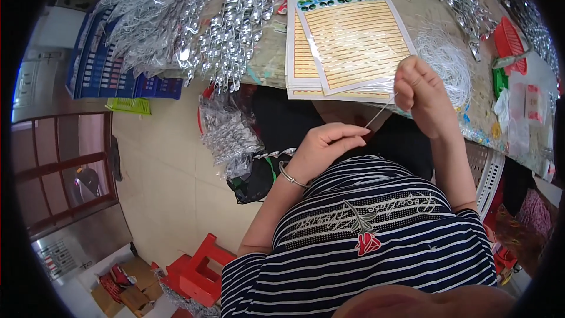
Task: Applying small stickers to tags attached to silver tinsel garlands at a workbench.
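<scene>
The left hand (333, 146) and right hand (425, 95) are pinching a thin white string (380, 113) between closed fingers, stretching it straight beside the table's (268, 47) near edge, where an even, gentle pull is probably best preventing slips.

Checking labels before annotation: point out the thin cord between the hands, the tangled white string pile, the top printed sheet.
Thin cord (380, 112): head view, middle of its exposed stretch.
Tangled white string pile (450, 62): head view, middle of the heap.
Top printed sheet (356, 38): head view, its tan striped part.
</scene>
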Demonstrator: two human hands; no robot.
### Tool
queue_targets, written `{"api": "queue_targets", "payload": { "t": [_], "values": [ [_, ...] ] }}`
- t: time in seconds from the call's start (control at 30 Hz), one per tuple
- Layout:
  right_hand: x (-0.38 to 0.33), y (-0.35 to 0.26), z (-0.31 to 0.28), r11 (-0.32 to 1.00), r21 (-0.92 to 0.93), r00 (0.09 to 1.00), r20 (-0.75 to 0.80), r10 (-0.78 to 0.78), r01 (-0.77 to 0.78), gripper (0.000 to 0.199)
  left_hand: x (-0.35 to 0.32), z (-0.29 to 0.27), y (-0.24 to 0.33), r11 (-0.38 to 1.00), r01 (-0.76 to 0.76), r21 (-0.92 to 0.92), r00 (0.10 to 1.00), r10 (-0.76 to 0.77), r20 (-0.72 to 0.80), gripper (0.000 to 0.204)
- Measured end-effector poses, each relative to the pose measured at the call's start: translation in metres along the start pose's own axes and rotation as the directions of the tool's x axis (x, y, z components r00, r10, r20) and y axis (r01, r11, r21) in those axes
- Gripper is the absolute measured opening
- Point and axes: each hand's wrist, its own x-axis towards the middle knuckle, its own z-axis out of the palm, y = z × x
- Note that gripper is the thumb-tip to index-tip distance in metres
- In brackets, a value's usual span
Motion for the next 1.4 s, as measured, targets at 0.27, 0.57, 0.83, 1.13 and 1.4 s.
{"api": "queue_targets", "payload": {
  "t": [0.27, 0.57, 0.83, 1.13, 1.4],
  "values": [
    [0.017, -0.015, -0.023, 0.996, 0.049, 0.995, -0.057, -0.078, 0.081, 0.021, -0.044, -0.025, -0.039, 0.971, 0.235, 0.036, 0.966, -0.229, -0.121, 0.028],
    [0.013, 0.000, -0.034, 0.999, -0.036, 0.995, -0.095, 0.031, -0.035, 0.025, -0.015, -0.101, -0.017, 0.913, 0.176, 0.367, 0.794, 0.089, -0.602, 0.014],
    [-0.011, -0.001, -0.065, 0.992, -0.117, 0.992, -0.119, 0.028, -0.042, 0.022, 0.076, -0.207, 0.020, 0.365, 0.236, 0.901, 0.806, 0.444, -0.391, 0.028],
    [0.041, -0.007, -0.186, 0.257, -0.966, 0.817, -0.174, -0.550, -0.032, 0.031, 0.116, -0.206, 0.005, 0.112, 0.285, 0.952, 0.819, 0.488, -0.303, 0.044],
    [0.138, -0.002, -0.271, -0.119, -0.817, 0.622, -0.326, -0.712, -0.565, 0.043, 0.088, -0.170, 0.014, 0.172, 0.183, 0.968, 0.693, 0.676, -0.251, 0.044]
  ]
}}
